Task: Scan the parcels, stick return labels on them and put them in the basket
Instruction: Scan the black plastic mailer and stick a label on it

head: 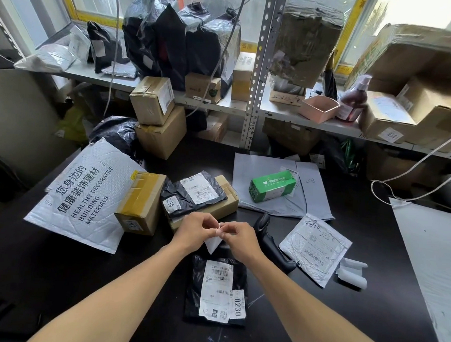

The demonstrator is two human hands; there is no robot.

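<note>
1. A small white label [213, 242] is held above the black table [342, 320], its upper edge pinched between the two hands, its lower corner hanging free.
2. The left hand [194, 228] pinches the label's top with curled fingers; the right hand [242, 237] does the same from the other side, fingertips of both almost meeting.
3. Just below the hands lies a black poly parcel [217, 290] flat on the table, bearing a white shipping label and a sticker reading "0230".
4. Beyond the hands a second black poly parcel [194, 195], marked "0132", rests on a flat cardboard box [228, 205].
5. Left of that stands a taped brown box [140, 204], leaning on a white bubble mailer [84, 197] printed "HEALTHY BUILDING DECORATIVE MATERIALS".
6. To the right, a black handheld scanner [273, 244] lies beside a silver-grey mailer [315, 248]; further back a green carton [272, 186] sits on grey poly bags [261, 167].
7. On the shelf [287, 114] behind, a pink plastic tub [319, 107]; its contents cannot be seen.
</note>
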